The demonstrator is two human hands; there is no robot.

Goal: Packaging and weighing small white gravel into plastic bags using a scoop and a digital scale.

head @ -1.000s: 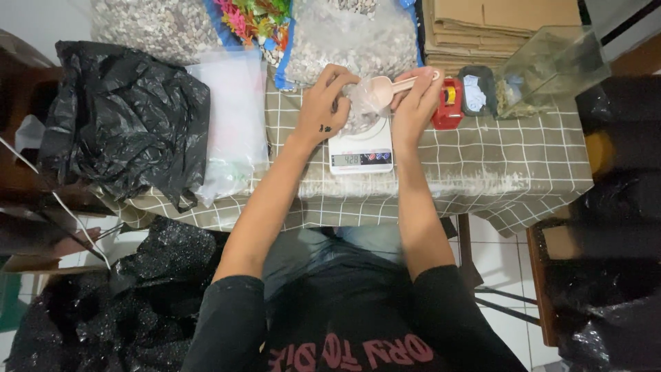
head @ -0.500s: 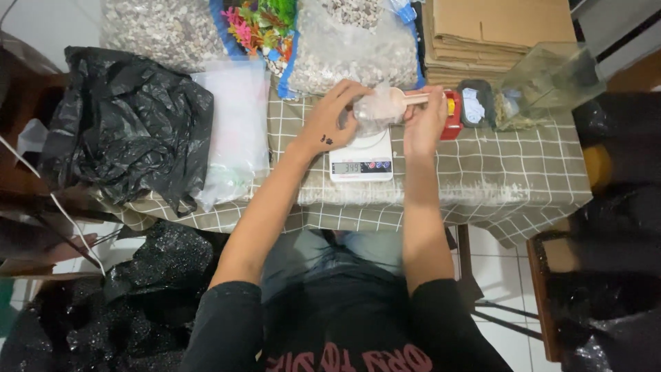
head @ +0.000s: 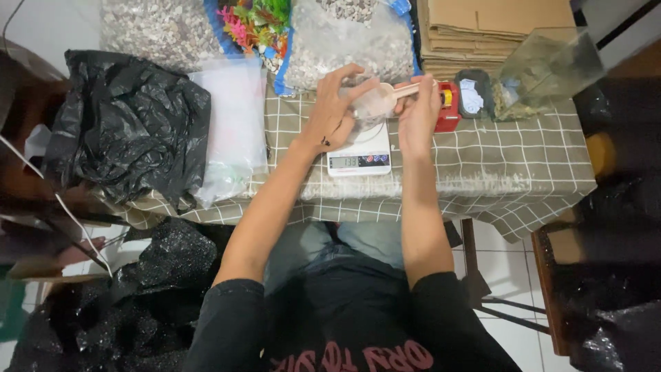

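My left hand [head: 335, 109] grips the mouth of a small clear plastic bag [head: 368, 110] that stands on a white digital kitchen scale [head: 359, 157]. My right hand [head: 420, 110] holds a pale wooden scoop [head: 394, 92] tipped over the bag's opening. The scale rests on a grey checked tablecloth [head: 496, 165], near the table's front edge. What lies inside the bag is too blurred to tell.
Large clear bags of gravel [head: 155, 27] [head: 348, 41] and colourful plastic plants [head: 255, 21] line the back. A black plastic bag [head: 131, 124] and clear bags [head: 234, 124] lie left. A red tape dispenser [head: 449, 107], small black tray [head: 475, 96], glass tank [head: 547, 69] and stacked cardboard [head: 496, 27] sit right.
Both hands stay at the bag on the scale; the scoop has tilted slightly over the bag's mouth. The view has shifted a little.
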